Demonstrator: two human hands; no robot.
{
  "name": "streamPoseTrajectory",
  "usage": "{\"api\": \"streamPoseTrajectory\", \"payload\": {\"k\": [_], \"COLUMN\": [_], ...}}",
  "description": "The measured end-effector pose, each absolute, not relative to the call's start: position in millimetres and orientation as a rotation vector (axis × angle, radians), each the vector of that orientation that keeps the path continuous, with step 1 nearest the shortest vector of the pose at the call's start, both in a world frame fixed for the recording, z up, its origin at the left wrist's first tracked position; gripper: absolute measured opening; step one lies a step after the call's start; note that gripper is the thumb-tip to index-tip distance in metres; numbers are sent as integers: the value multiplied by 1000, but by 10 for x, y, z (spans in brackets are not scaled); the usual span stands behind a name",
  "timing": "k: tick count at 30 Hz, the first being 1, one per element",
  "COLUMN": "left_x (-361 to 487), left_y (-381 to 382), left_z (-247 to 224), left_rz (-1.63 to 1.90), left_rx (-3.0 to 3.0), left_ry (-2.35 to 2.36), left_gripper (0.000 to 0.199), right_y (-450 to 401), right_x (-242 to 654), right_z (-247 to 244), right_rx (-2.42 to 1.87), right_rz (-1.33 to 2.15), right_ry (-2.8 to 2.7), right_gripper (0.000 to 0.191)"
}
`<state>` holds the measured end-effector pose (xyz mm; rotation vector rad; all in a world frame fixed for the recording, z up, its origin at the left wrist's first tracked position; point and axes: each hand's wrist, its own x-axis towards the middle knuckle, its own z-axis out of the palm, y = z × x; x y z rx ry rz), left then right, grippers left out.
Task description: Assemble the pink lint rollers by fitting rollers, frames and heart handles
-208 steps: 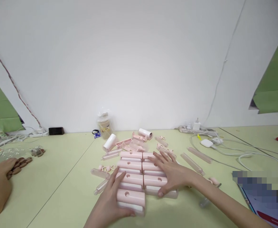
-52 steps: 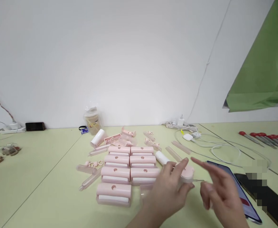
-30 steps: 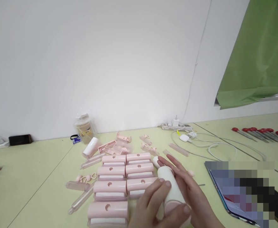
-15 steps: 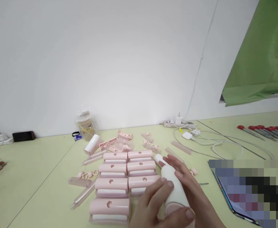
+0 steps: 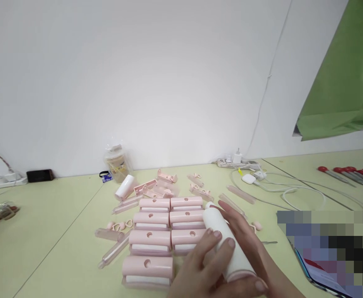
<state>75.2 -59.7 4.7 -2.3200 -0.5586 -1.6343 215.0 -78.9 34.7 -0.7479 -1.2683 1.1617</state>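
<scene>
A white lint-roller paper roll (image 5: 223, 234), pinkish at its near end, is held tilted between my two hands at the front of the table. My left hand (image 5: 211, 265) lies across its near left side, fingertips on the paper and thumb by the near end. My right hand (image 5: 246, 236) supports the roll from the right, its fingers partly hidden behind it. Left of the hands, pink lint-roller cases (image 5: 149, 240) stand in two columns, each showing a white roll inside. Another white piece (image 5: 210, 205) peeks out behind the held roll.
Loose pink case parts (image 5: 158, 192), clear handles (image 5: 115, 250) and a white roll (image 5: 125, 187) lie around the cases. A pixelated phone or tablet (image 5: 307, 265) is at the right. White cables (image 5: 288, 192) and red-handled tools (image 5: 350, 170) lie farther back.
The held roll has tipped further, its far end up and left and its near end right. Both hands remain on it. The whole view has shifted slightly.
</scene>
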Motion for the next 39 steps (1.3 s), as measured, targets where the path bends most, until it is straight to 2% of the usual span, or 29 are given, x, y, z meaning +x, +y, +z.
{"api": "streamPoseTrajectory", "payload": {"k": [2, 4, 8, 10, 13, 16, 19, 22, 29, 35, 39], "left_x": [688, 645, 610, 555, 354, 41, -254, -414, -447, -394, -218], "left_y": [-571, -564, -658, -675, -439, 163, 823, 1223, 1381, 1262, 931], "left_z": [113, 183, 313, 413, 644, 830, 803, 626, 466, 911, 1227], "left_rz": [-1587, -1567, -1664, -1681, -1463, -751, -530, -455, -718, -1141, -1463], "left_rx": [-2401, -2530, -2815, -2842, -2784, -2487, -2310, -2243, -2247, -2335, -2350], "left_ry": [-545, -520, -653, -865, -1281, -1806, -2024, -2108, -2121, -1888, -1712], "left_gripper": [34, 38, 68, 74, 55, 33, 24, 29, 29, 19, 24], "right_y": [-808, -805, -737, -675, -578, -530, -542, -574, -562, -575, -625], "right_x": [2150, 2132, 2104, 2118, 2155, 2178, 2183, 2178, 2170, 2197, 2189], "right_z": [330, 276, 111, 46, 22, 54, 57, 41, 84, 50, 136], "right_rx": [-810, -878, -876, -838, -794, -806, -879, -948, -850, -865, -739], "right_rz": [1121, 1060, 1111, 1180, 1228, 1235, 1165, 1064, 1033, 1102, 1118], "right_ry": [-1333, -1360, -1224, -1090, -877, -751, -826, -940, -941, -948, -874], "right_gripper": [108, 101, 80, 75, 62, 59, 64, 65, 67, 74, 68]}}
